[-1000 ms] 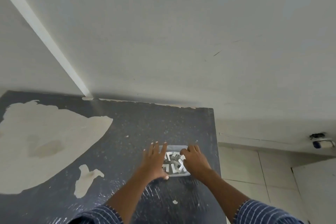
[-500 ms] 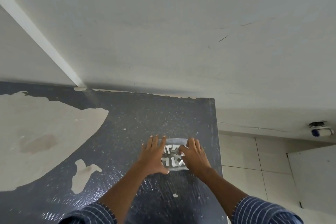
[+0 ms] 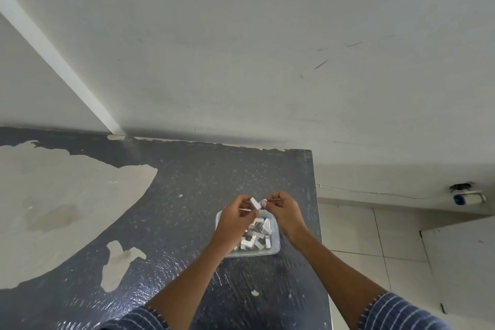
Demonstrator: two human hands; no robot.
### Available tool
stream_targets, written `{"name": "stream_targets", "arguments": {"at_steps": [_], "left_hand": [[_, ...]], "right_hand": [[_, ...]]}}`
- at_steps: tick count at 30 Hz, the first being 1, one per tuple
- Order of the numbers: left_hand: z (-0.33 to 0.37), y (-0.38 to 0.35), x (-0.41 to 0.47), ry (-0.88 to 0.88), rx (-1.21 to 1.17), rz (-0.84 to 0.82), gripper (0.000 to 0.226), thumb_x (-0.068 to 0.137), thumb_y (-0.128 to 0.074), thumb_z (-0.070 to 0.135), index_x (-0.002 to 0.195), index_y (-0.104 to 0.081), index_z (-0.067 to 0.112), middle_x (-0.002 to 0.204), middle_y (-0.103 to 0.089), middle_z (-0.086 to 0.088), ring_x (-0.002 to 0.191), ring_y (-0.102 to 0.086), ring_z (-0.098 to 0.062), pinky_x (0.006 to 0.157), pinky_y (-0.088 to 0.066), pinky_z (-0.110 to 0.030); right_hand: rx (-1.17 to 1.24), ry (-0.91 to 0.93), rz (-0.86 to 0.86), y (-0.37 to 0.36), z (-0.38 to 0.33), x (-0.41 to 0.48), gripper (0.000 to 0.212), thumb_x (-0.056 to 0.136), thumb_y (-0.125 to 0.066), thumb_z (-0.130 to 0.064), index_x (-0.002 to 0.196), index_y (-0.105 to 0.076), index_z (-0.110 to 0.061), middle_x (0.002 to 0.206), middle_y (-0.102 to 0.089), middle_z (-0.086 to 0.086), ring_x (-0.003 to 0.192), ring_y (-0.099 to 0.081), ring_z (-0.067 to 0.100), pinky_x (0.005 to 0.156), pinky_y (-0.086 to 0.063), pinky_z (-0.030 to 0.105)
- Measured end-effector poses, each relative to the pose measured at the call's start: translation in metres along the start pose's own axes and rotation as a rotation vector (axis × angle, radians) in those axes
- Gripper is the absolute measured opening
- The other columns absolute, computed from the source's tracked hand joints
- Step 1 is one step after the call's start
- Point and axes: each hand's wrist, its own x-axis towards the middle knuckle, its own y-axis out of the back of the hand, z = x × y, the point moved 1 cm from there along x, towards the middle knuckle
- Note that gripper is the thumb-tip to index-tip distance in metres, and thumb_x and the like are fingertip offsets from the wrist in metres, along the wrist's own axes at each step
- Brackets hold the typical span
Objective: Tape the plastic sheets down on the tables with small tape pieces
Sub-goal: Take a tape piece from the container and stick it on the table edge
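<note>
While the dark table [image 3: 187, 195] lies under shiny plastic sheet [image 3: 174, 276], I see my left hand [image 3: 235, 218] raised above the clear container [image 3: 276, 244] of tape pieces [image 3: 254, 236], its fingers pinched on one white tape piece [image 3: 255, 203]; my right hand [image 3: 284, 211] pinches its other end.

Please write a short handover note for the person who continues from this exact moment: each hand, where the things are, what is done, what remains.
Left hand: raised over the clear container, pinching a small white tape piece.
Right hand: beside it, fingertips on the same piece; it seems to be pulling it apart.
Container: on the dark table near its right edge, more tape pieces inside.
Plastic sheet: glossy film over the table's near part.
Done: one piece picked up.
Left: stick it down; no applied tape visible yet.
</note>
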Motion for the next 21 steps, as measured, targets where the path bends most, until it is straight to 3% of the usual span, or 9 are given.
{"name": "stream_targets", "arguments": {"at_steps": [4,7,10,12,16,21], "left_hand": [[0.004,-0.004,0.0,0.033,-0.242,0.001,0.031,0.093,-0.064,0.006,0.123,-0.06,0.013,0.106,-0.069,-0.015,0.088,-0.074,-0.02,0.077,-0.061,-0.034],[0.007,-0.005,-0.003,0.063,-0.303,0.012,0.032,0.093,-0.063,0.005,0.123,-0.061,0.017,0.104,-0.069,-0.017,0.089,-0.074,-0.021,0.071,-0.061,-0.031],[0.007,-0.005,-0.005,0.061,-0.377,0.024,0.033,0.093,-0.062,0.001,0.123,-0.062,0.015,0.101,-0.068,-0.022,0.088,-0.073,-0.023,0.078,-0.061,-0.029],[0.005,-0.005,-0.004,0.07,-0.388,0.021,0.035,0.093,-0.061,0.0,0.125,-0.062,0.016,0.098,-0.067,-0.023,0.087,-0.072,-0.023,0.081,-0.061,-0.031],[0.003,-0.005,-0.005,0.086,-0.364,-0.017,0.037,0.094,-0.061,0.004,0.123,-0.063,0.026,0.089,-0.069,-0.016,0.083,-0.069,-0.022,0.081,-0.061,-0.034],[0.001,-0.004,-0.002,0.104,-0.372,-0.045,0.037,0.093,-0.062,0.002,0.124,-0.064,0.021,0.09,-0.066,-0.013,0.087,-0.069,-0.024,0.094,-0.056,-0.045]], "right_hand": [[0.035,0.0,0.044,0.0,-0.003,-0.005,0.007,0.088,-0.069,-0.015,0.093,-0.064,-0.012,0.09,-0.074,0.001,0.088,-0.07,0.017,0.084,-0.056,0.036],[0.021,0.016,0.041,0.0,0.0,-0.009,0.006,0.09,-0.067,-0.016,0.094,-0.064,-0.013,0.088,-0.074,0.0,0.084,-0.071,0.016,0.082,-0.057,0.036],[-0.077,0.062,0.047,0.0,0.003,-0.011,0.002,0.092,-0.065,-0.017,0.092,-0.064,-0.019,0.088,-0.071,-0.001,0.084,-0.068,0.016,0.076,-0.056,0.03],[-0.163,0.101,0.057,0.0,0.003,-0.013,0.004,0.093,-0.063,-0.018,0.092,-0.064,-0.021,0.088,-0.069,-0.004,0.083,-0.065,0.013,0.072,-0.053,0.023],[-0.321,0.184,0.113,0.001,0.002,-0.017,0.004,0.094,-0.061,-0.021,0.094,-0.064,-0.023,0.087,-0.067,-0.01,0.081,-0.064,0.008,0.073,-0.056,0.024],[-0.37,0.22,0.095,0.002,0.001,-0.019,0.007,0.094,-0.06,-0.018,0.09,-0.062,-0.022,0.085,-0.066,-0.008,0.079,-0.062,0.009,0.069,-0.053,0.022]]}}
